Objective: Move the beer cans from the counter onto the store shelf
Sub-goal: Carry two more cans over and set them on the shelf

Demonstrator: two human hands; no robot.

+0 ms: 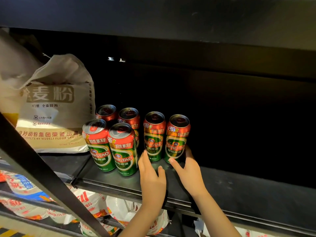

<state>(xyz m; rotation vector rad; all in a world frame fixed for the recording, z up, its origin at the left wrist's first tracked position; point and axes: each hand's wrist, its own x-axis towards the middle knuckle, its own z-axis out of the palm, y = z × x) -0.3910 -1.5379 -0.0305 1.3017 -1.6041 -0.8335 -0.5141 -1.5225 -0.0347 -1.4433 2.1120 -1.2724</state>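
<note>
Several red and green beer cans stand upright on the black store shelf (222,189). Two cans (98,144) (124,149) are in front at the left, two more (106,112) (130,117) stand behind them, and two (153,135) (177,138) stand to the right. My right hand (186,168) touches the base of the rightmost can, thumb in front and fingers behind its right side. My left hand (152,175) hovers with relaxed fingers just in front of the neighbouring can, holding nothing.
A large beige flour sack (53,106) stands on the shelf left of the cans. A black diagonal brace (42,177) crosses the lower left. Bagged goods (123,212) lie on the shelf below. An upper shelf (171,14) overhangs. The shelf stretches dark to the right.
</note>
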